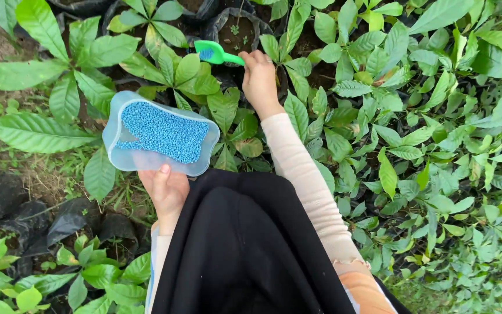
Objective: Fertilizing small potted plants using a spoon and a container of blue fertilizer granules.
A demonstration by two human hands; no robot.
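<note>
A right hand (259,78), fingers curled tight around the handle of a green plastic scoop (215,53), reaches out over a black nursery bag of soil (235,34); the scoop's bowl carries a little heap of blue granules. The left hand (167,189), thumb pressed on the near rim, grips a clear plastic tub (159,135) holding a layer of the same blue granules (164,132), close to the body above a dark garment (245,244). Broad-leaved seedlings (413,128) in black bags crowd the ground on every side.
</note>
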